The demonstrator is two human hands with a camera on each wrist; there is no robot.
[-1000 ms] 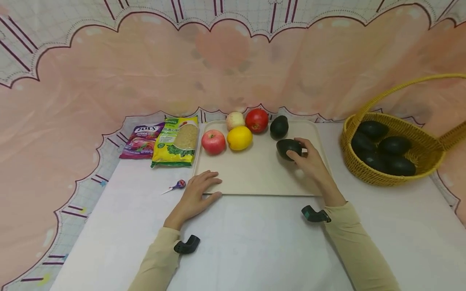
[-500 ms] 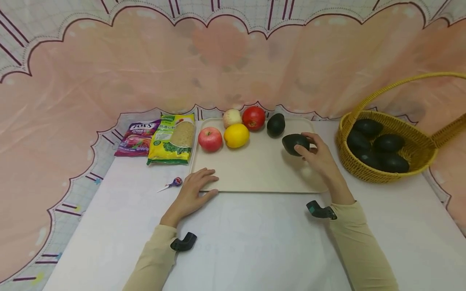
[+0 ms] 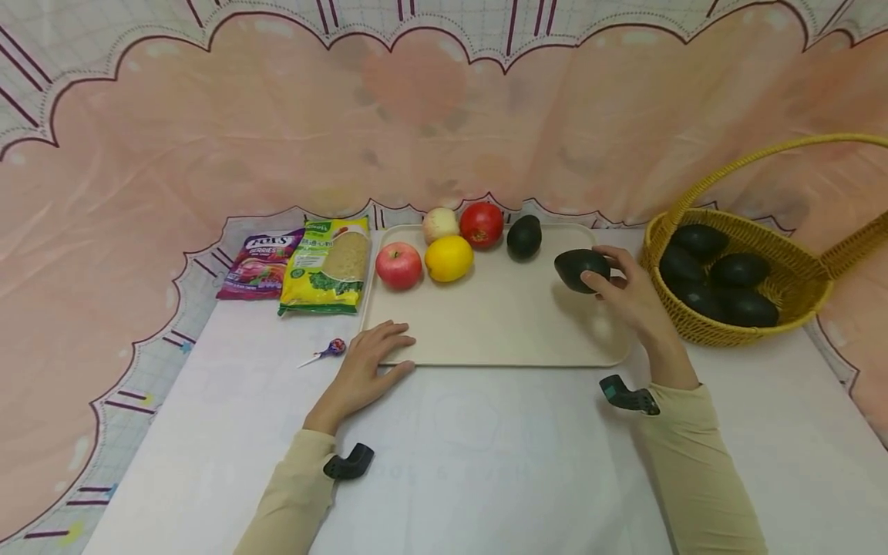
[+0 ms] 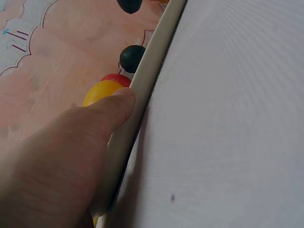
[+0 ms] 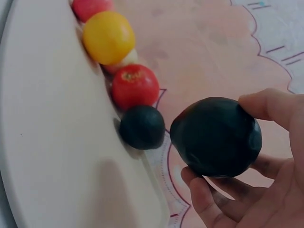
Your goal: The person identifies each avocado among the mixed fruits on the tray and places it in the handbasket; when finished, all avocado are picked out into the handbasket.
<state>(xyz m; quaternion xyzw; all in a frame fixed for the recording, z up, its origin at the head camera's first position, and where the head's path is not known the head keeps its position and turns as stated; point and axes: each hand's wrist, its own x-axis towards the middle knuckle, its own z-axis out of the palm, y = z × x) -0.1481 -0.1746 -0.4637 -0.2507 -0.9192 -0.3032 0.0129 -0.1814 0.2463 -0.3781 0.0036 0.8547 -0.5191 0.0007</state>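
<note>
A dark green avocado is gripped between the thumb and fingers of my right hand, held above the right part of the cream tray. The right wrist view shows that avocado close up, with fingers around its side. My left hand rests with spread fingers on the tray's front left corner; its thumb lies along the rim in the left wrist view. Toward the tray's back are a second avocado, a pomegranate, a yellow lemon, a red apple and a pale round fruit.
A yellow wicker basket with a tall handle stands right of the tray, holding several avocados. Left of the tray lie a yellow-green food packet, a purple candy bag and a lollipop. Patterned cloth hangs behind.
My right hand has carried the avocado up and rightward over the tray, toward the basket side. My left hand stays on the tray corner. The head view has shifted slightly.
</note>
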